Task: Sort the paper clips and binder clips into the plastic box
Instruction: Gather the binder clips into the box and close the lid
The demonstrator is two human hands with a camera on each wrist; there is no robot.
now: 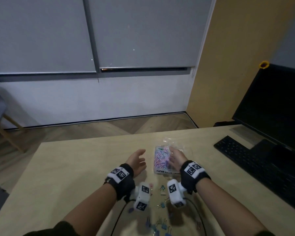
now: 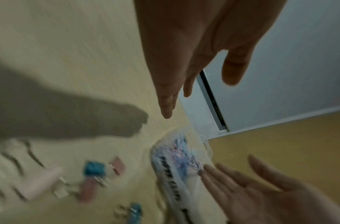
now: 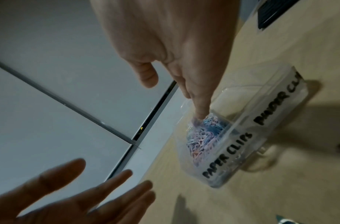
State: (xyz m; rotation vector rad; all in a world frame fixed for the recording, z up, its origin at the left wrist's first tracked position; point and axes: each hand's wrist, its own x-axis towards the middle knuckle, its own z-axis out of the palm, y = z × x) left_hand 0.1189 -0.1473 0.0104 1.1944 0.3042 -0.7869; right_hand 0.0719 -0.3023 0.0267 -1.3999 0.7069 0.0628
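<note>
A clear plastic box [image 1: 160, 172] lies on the wooden table, one side lettered PAPER CLIPS, the other BINDER CLIPS. Pastel paper clips [image 3: 203, 133] fill the first side; the binder side [image 3: 261, 98] looks bare. My right hand [image 1: 174, 156] reaches over the box with straight fingertips [image 3: 199, 115] touching the paper clip pile, thumb apart. Just left of the box my left hand [image 1: 138, 159] hovers with fingers spread, holding nothing. Several small binder clips [image 1: 162, 188] lie loose on the table nearer to me, more of them [image 1: 160, 225] by the front edge.
A crumpled clear plastic bag [image 1: 174, 142] sits right behind the box. A black keyboard [image 1: 245, 159] and a dark monitor [image 1: 279, 108] stand at the right. The table's far edge [image 1: 109, 138] drops to the wooden floor.
</note>
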